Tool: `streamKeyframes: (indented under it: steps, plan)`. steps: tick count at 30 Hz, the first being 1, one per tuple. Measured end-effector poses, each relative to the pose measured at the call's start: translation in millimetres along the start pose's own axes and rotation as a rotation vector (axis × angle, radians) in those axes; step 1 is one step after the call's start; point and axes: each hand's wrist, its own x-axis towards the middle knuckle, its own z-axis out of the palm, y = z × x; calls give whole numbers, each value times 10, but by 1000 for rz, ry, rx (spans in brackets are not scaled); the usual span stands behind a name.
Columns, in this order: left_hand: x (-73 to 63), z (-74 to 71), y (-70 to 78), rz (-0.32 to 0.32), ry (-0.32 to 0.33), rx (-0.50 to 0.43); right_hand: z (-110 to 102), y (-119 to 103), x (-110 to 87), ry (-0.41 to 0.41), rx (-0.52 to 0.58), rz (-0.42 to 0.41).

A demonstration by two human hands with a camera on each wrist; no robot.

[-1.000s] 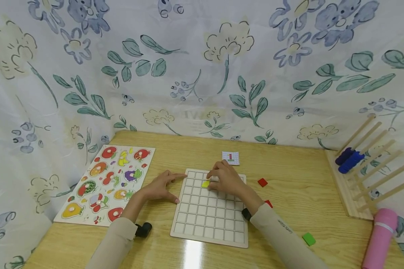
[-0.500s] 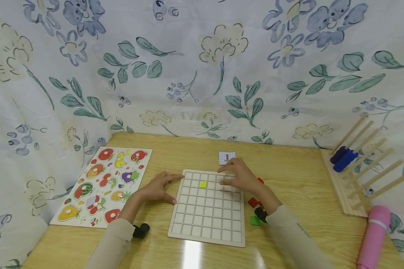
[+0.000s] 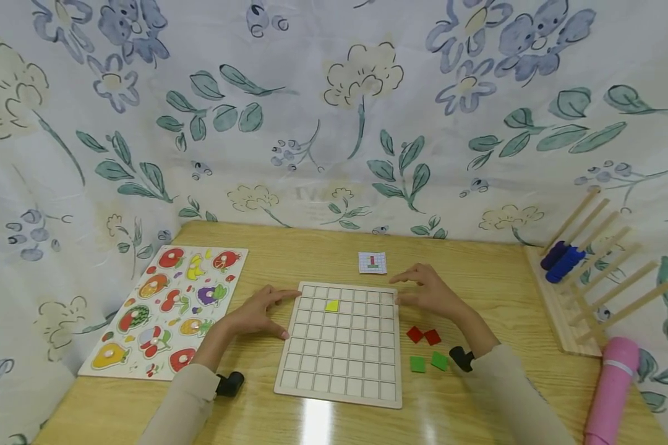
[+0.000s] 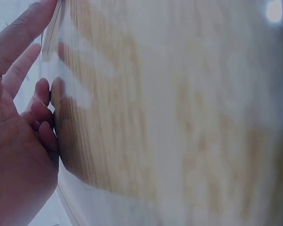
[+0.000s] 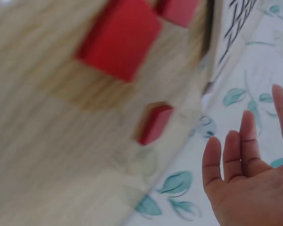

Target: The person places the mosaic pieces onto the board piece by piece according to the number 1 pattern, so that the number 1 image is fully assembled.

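A pale wooden grid board [image 3: 338, 395] lies on the table in the head view, with one yellow tile [image 3: 331, 306] in a square near its upper left. My left hand [image 3: 256, 314] rests at the board's left edge, index finger and thumb spread along it. Over the upper right corner of the board is my right hand [image 3: 431, 293], fingers apart and holding nothing. Two red tiles [image 3: 414, 334] lie just below this hand, and two green tiles [image 3: 417, 364] sit nearer the front. The right wrist view shows a red tile [image 5: 125, 40] up close beside the spread fingers.
A small pattern card [image 3: 372, 262] lies behind the board. To the left is a fruit puzzle board [image 3: 161, 309]. On the right stand a wooden peg rack [image 3: 562, 309] with blue beads and a pink cylinder [image 3: 612, 389]. A floral cloth [image 3: 312, 154] hangs behind the table.
My right hand has moved off the yellow tile and rightward to the board's right edge, uncovering red and green tiles. The yellow tile stays in its square. My left hand keeps its place.
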Motion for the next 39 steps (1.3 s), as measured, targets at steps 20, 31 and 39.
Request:
streamKeyframes:
  steps: [20, 31, 39]
  plan:
    - [1, -12, -14, -7, 6, -18, -196, 415, -201, 7, -1, 41]
    - [8, -6, -2, 6, 0, -10, -223, 519, -288, 53, -101, 81]
    - [1, -1, -13, 1, 2, -12, -205, 535, -320, 59, -149, 154]
